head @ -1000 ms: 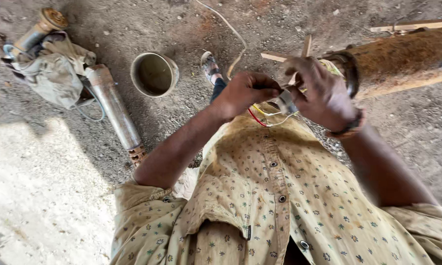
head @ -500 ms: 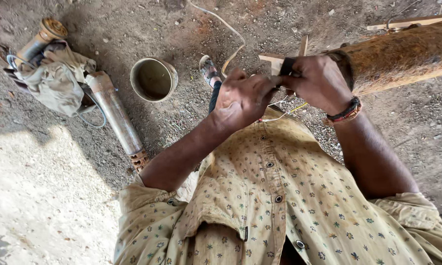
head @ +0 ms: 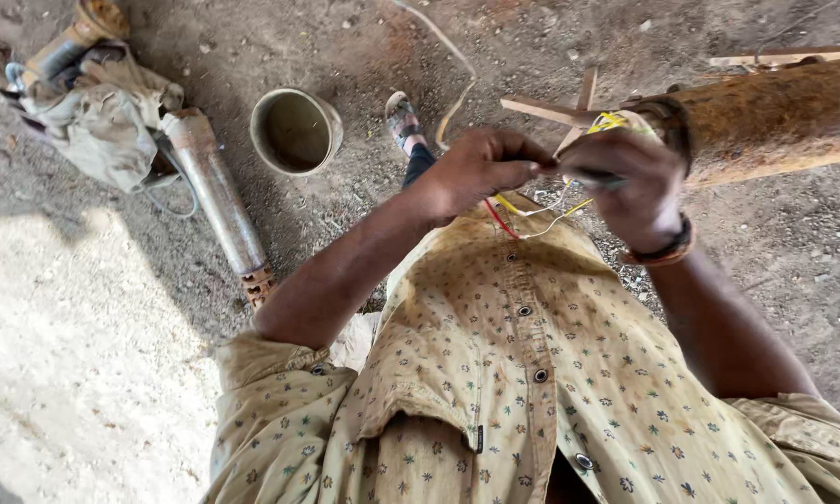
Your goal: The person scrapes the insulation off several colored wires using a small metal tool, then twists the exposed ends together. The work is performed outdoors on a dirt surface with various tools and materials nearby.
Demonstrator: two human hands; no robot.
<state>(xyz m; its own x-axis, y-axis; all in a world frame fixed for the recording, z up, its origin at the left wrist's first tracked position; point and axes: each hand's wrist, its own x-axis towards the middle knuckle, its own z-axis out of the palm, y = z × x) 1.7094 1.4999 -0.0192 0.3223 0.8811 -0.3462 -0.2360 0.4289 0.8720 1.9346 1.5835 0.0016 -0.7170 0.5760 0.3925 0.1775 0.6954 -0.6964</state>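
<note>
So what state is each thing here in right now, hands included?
left hand: closed, pinching the wires
right hand: closed on a thin dark tool, wires at its fingers
wires: red, yellow and white, loose, hanging between the hands
rusty cylinder: lying on its side
tin can: upright, open
metal pipe: lying flat on the ground

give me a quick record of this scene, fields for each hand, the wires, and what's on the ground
left hand: closed, pinching thin wires
right hand: closed on a dark slim tool, its tip among the wires
wires: red, yellow and white strands looping between the hands
pipe end: rusty, thick, beside the right hand
ground left: metal cup, grey tube, cloth bundle
shirt: yellow, small floral print
</note>
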